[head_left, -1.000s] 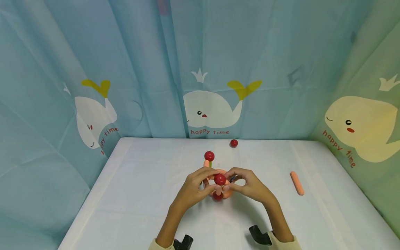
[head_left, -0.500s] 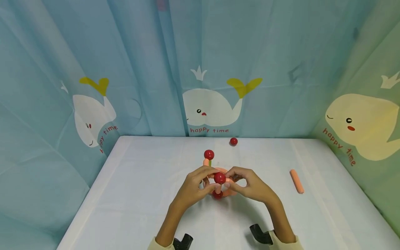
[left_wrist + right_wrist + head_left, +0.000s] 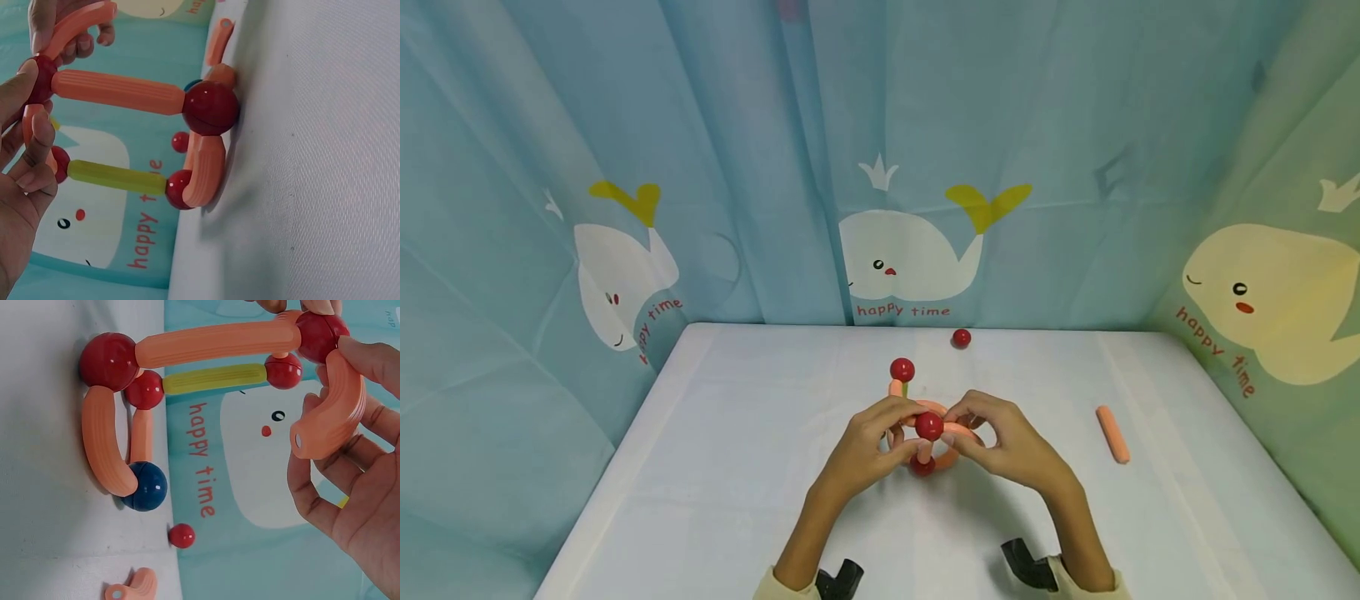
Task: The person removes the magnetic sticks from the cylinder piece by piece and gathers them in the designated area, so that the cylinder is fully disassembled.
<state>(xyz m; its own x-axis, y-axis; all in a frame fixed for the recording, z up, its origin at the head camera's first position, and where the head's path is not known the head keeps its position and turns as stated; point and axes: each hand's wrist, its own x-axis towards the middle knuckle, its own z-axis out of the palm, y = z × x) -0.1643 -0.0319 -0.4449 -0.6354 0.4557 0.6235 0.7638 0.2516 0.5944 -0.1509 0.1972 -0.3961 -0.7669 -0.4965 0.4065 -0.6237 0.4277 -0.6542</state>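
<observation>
In the head view a frame of magnetic balls and rods stands at the table's middle, between both hands. My left hand (image 3: pixel 880 435) pinches its upper front red ball (image 3: pixel 929 427) between thumb and fingers. My right hand (image 3: pixel 1003 435) grips a curved orange rod (image 3: pixel 331 419), whose one end meets that ball; its other end sticks out free. Below the ball a straight orange rod (image 3: pixel 119 92) runs down to a lower red ball (image 3: pixel 211 107). Behind it stands a yellow-green rod (image 3: pixel 119 177) between two red balls. A blue ball (image 3: pixel 145 486) joins curved rods at the base.
One loose red ball (image 3: pixel 961 338) lies near the table's back edge. A loose orange rod (image 3: pixel 1112 435) lies to the right on the white table (image 3: pixel 700 500). Blue curtains (image 3: pixel 760 167) with whale prints hang close around the back and sides.
My right hand has shifted slightly right and up, and the curved orange rod now points right from the ball, more of it showing. My left hand keeps its pinch on the ball.
</observation>
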